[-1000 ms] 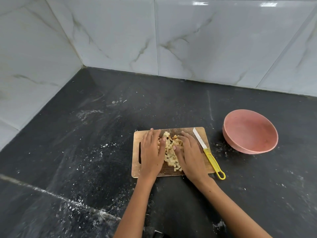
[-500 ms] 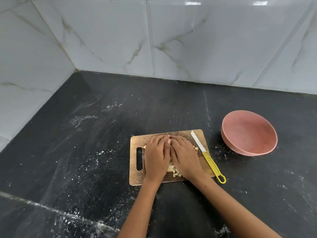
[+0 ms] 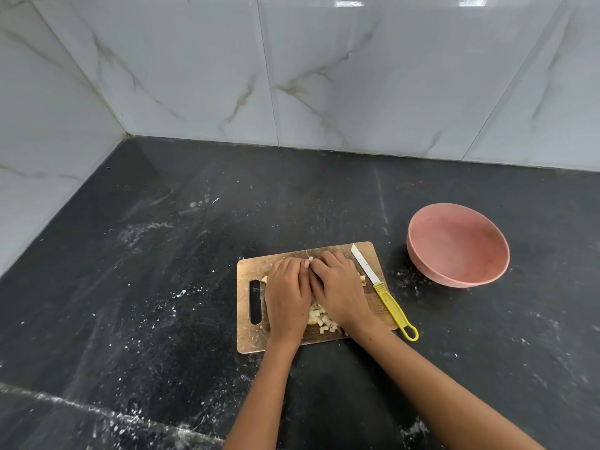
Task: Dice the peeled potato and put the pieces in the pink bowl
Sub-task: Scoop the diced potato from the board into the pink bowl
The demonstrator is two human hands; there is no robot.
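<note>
Small pale diced potato pieces [image 3: 321, 318] lie on a wooden cutting board [image 3: 248, 267] near the counter's front. My left hand [image 3: 287, 295] and my right hand [image 3: 337, 289] are cupped side by side over the pile, fingertips touching at the far end, so most pieces are hidden beneath them. A few cubes show between my wrists and at the outer edges of both hands. A knife with a white blade and yellow handle [image 3: 391, 306] lies on the board's right edge, untouched. The pink bowl [image 3: 457, 243] stands empty to the right of the board.
The black stone counter [image 3: 162, 287] carries white specks and smears. Marble-tiled walls [image 3: 292, 76] close it off at the back and on the left. The counter's front edge runs across the lower left.
My hands, spread apart on either side of the pile a second ago, have closed together over the potato pieces and stay cupped there. Knife and bowl have not moved.
</note>
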